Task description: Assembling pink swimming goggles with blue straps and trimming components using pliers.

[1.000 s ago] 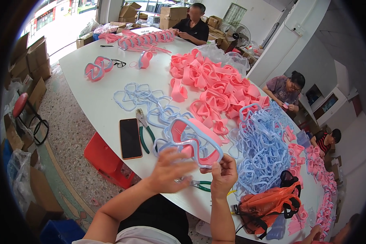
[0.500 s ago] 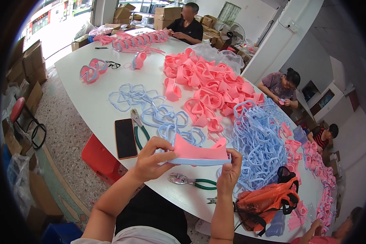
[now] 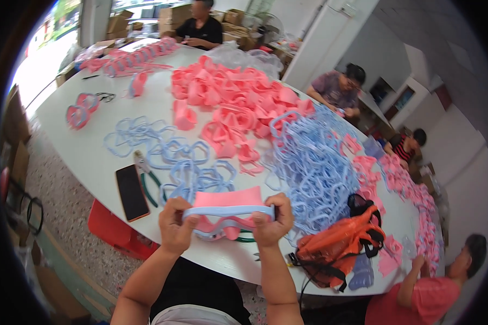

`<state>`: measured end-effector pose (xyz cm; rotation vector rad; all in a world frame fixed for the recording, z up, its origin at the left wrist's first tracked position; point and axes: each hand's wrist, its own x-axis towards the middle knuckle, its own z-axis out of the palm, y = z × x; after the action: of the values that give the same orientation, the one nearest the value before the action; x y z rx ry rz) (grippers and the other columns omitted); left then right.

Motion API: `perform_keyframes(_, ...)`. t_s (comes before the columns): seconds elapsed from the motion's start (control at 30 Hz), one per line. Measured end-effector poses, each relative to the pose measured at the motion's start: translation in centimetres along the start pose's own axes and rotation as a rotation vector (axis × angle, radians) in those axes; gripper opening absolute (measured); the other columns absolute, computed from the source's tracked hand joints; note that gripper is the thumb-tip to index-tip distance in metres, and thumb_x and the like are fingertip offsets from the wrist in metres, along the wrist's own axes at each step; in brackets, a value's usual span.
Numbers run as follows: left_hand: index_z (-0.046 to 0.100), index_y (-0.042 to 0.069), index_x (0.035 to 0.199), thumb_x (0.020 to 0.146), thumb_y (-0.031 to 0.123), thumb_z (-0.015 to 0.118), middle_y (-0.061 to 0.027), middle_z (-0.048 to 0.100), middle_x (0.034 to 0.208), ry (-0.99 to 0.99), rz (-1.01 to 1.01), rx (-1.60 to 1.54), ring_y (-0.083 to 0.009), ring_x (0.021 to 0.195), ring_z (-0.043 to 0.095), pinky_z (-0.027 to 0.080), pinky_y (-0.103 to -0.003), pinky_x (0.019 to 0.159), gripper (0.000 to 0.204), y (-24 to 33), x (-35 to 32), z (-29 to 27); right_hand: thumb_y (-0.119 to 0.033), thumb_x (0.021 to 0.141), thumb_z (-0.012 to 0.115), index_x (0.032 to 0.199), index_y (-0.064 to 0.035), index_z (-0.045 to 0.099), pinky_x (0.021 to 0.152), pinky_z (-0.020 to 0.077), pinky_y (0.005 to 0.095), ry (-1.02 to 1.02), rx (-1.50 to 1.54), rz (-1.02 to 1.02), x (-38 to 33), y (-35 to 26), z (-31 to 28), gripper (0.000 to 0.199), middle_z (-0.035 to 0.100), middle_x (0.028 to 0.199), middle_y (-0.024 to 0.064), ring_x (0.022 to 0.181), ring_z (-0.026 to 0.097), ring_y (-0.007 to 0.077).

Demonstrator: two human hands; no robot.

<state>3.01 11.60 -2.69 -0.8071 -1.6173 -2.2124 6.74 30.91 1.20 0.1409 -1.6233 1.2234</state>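
Note:
My left hand (image 3: 175,226) and my right hand (image 3: 273,222) grip the two ends of a goggle-like piece above the table's near edge. It is a soft pink skirt (image 3: 229,197) with a light-blue frame (image 3: 230,210) along it. My thumbs press on the near side, and the other fingers are partly hidden behind it. Just beyond my hands lie several loose light-blue frames (image 3: 185,181). Green-handled pliers (image 3: 148,185) rest left of them beside a dark phone (image 3: 131,193). A second pair of pliers (image 3: 246,236) is mostly hidden below the piece.
On the white table (image 3: 87,146) sit a heap of pink skirts (image 3: 238,97) and a tangle of light-blue frames (image 3: 320,170). An orange bag (image 3: 336,241) lies to the right. A red stool (image 3: 116,230) stands at the left edge. Several people work around the table.
My view has swung right, so the table's things sit farther left. The piece in my hands has been tilted, showing more of its blue frame and curved underside.

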Motion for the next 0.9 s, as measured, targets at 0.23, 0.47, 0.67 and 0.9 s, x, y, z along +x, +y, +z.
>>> perform_keyframes(0.23,0.048,0.005,0.087,0.089,0.027,0.069,-0.0013,0.044,0.072,0.119,0.04,0.118,-0.009,0.063,0.038,0.03,-0.025,0.057,0.031,-1.7,-1.5,1.0,-0.039,0.073,0.084,0.08,-0.005,0.054,0.047,0.0319,0.0234,-0.123,-0.155,-0.005,0.2,0.4,-1.4,0.046,0.046,0.063,0.0003,0.051,0.04,0.0076)
perform_keyframes(0.47,0.045,0.003,0.088,0.093,0.024,0.062,-0.0039,0.043,0.07,0.066,0.323,0.246,-0.0123,0.063,0.037,0.029,-0.027,0.057,0.028,-2.1,0.1,2.2,-0.035,0.082,0.078,0.08,-0.0039,0.055,0.05,0.0351,0.0226,-0.281,-0.091,0.468,3.0,-1.7,-2.5,0.039,0.048,0.061,-0.0014,0.056,0.04,0.0048)
perform_keyframes(0.67,0.04,0.006,0.132,0.093,0.025,0.061,-0.0174,0.029,0.144,-0.08,0.1,0.36,-0.0254,0.119,0.048,0.047,-0.034,0.09,0.048,-2.3,2.8,1.6,-0.03,0.084,0.076,0.081,-0.0057,0.056,0.054,0.038,0.0266,-0.096,-0.52,0.379,10.6,-2.2,-9.4,0.031,0.049,0.067,-0.0026,0.061,0.044,0.0062)
perform_keyframes(0.9,0.044,0.004,0.127,0.09,0.005,0.059,-0.0133,0.038,0.135,0.113,-0.075,0.356,-0.0209,0.11,0.055,0.046,-0.029,0.085,0.041,-0.9,0.7,-4.0,-0.021,0.084,0.067,0.106,0.0082,0.053,0.083,0.0506,0.0462,0.031,-1.75,0.086,21.4,3.9,-27.0,0.04,0.061,0.103,0.0255,0.097,0.062,0.04)
